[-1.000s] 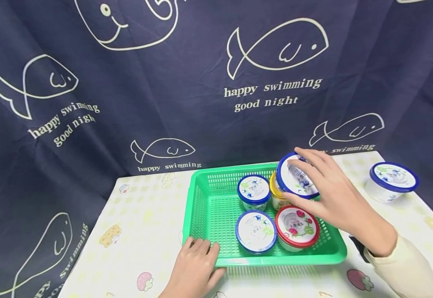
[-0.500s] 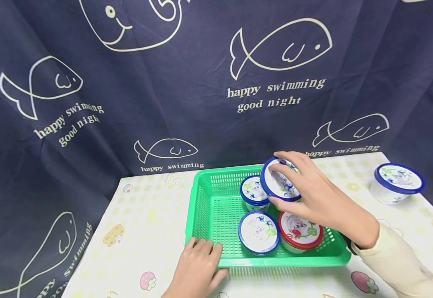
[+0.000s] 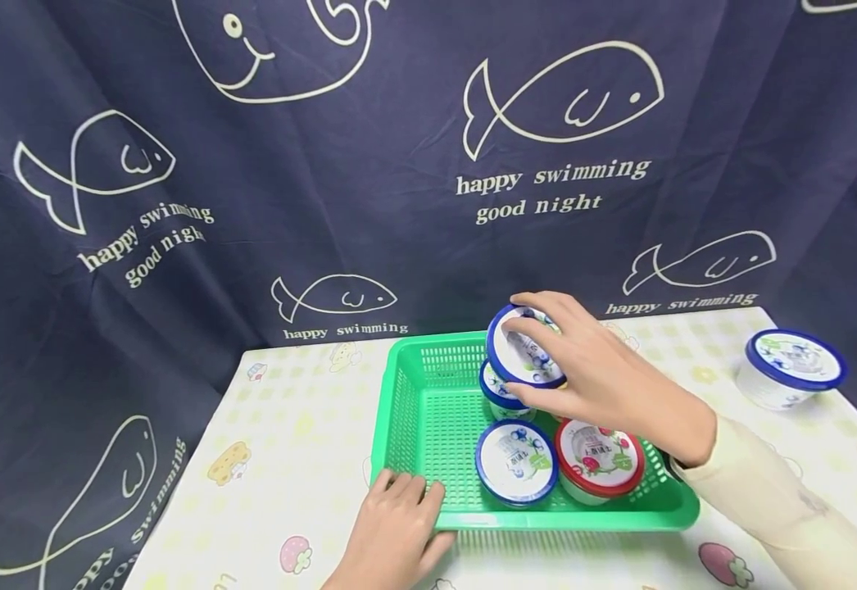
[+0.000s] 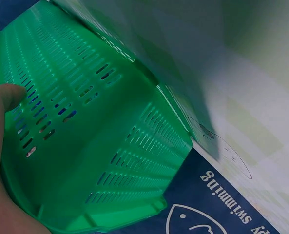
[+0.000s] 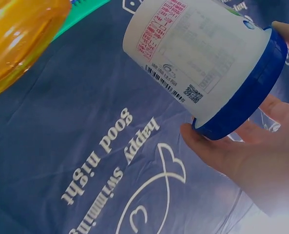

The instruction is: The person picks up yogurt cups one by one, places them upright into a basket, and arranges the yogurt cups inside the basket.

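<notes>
My right hand (image 3: 591,373) grips a white tub with a blue lid (image 3: 515,365) by the lid's edge, tilted over the back of the green basket (image 3: 546,519). In the right wrist view, the held tub (image 5: 193,63) shows its printed side, with fingers and thumb round the lid. In the head view it overlaps another blue-lidded tub (image 3: 504,400) inside the basket. Nearer the front stand a blue-lidded tub (image 3: 517,463) and a red-lidded tub (image 3: 600,459). A yellow tub (image 5: 25,41) is mostly hidden by my right hand in the head view. My left hand (image 3: 395,524) holds the basket's front-left rim, thumb against its outer wall (image 4: 81,141).
Another blue-lidded tub (image 3: 793,369) stands on the patterned tablecloth (image 3: 310,459), right of the basket. A dark blue curtain (image 3: 369,205) with fish drawings hangs behind the table's far edge.
My right hand has carried the blue-lidded tub leftward, from over the yellow tub to over the back blue-lidded one. My left hand keeps its hold on the basket rim.
</notes>
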Demonstrator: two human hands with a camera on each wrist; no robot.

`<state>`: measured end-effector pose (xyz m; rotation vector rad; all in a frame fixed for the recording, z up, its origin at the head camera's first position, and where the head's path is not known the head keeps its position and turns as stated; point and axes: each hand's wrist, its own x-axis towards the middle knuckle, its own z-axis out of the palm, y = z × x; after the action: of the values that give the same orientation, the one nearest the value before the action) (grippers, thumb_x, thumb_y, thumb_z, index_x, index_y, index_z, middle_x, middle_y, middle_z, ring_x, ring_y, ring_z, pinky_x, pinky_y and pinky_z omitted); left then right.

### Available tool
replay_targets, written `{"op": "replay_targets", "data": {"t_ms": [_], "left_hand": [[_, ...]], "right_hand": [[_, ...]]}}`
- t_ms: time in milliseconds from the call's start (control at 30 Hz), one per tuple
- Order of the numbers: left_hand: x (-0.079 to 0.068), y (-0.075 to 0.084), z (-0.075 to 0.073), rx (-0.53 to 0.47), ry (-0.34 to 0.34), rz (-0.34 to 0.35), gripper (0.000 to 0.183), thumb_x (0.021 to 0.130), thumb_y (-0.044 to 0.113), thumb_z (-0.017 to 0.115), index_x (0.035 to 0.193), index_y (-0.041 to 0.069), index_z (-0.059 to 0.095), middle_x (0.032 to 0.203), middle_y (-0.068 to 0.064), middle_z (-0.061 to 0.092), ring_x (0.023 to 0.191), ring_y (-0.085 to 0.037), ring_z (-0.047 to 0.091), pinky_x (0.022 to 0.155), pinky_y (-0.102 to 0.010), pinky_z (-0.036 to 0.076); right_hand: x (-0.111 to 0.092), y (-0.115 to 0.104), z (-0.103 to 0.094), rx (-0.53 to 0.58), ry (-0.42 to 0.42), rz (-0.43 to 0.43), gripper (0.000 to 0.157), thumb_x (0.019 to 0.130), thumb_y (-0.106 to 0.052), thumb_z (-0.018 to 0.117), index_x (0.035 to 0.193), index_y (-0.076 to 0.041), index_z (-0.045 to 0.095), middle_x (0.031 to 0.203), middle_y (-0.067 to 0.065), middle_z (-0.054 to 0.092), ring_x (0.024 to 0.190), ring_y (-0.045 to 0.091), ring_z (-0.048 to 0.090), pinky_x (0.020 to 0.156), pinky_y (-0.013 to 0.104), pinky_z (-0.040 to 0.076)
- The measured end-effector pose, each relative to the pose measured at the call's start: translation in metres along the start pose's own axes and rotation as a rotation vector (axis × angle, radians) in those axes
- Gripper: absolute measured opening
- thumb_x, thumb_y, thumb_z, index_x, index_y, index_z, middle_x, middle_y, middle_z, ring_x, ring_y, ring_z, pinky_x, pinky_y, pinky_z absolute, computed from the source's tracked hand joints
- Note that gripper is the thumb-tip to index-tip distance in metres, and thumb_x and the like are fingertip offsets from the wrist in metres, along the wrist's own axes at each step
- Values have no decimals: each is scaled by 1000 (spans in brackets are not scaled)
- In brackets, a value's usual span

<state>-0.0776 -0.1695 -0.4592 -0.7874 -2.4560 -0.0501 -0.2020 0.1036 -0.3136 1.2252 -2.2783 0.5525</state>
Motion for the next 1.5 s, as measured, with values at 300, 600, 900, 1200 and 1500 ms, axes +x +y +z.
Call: {"op": "replay_targets", "data": {"t_ms": [300, 600, 900, 1200, 1500], "left_hand": [[0, -1, -1, 2, 15, 17, 32, 76, 47, 67, 78, 17, 56, 63, 6, 41, 61, -15, 52, 67, -32, 37], [-1, -2, -1, 9, 3, 18, 31, 79, 47, 65, 80, 17, 58, 65, 6, 46, 64, -16, 56, 68, -33, 39], [0, -2, -1, 10, 22, 21, 31, 78, 46, 64, 79, 16, 57, 65, 5, 45, 64, -17, 56, 69, -34, 40], [1, -2, -1, 13, 35, 31, 31, 78, 45, 63, 78, 16, 57, 64, 5, 45, 63, -17, 54, 68, -34, 39], [-1, -2, 0, 21, 28, 29, 32, 78, 47, 64, 81, 15, 59, 65, 5, 47, 64, -16, 55, 68, -34, 40]], "right_hand": [[24, -2, 13, 38, -49, -60, 61, 83, -46, 75, 131, -14, 58, 144, 11, 47, 131, 27, 44, 102, 47, 45], [33, -6, 21, 61, -108, -55, 65, 84, -50, 73, 136, -14, 55, 148, 11, 43, 134, 27, 41, 103, 47, 45], [42, -11, 28, 57, -152, -69, 71, 86, -53, 70, 140, -12, 51, 149, 15, 42, 136, 28, 40, 104, 47, 44], [51, -12, 38, 70, -172, -93, 70, 84, -52, 72, 137, -9, 54, 143, 17, 47, 130, 29, 44, 102, 45, 46], [62, -12, 52, 60, -221, -78, 70, 82, -56, 71, 135, -12, 57, 140, 14, 51, 130, 31, 43, 103, 53, 41]]}}
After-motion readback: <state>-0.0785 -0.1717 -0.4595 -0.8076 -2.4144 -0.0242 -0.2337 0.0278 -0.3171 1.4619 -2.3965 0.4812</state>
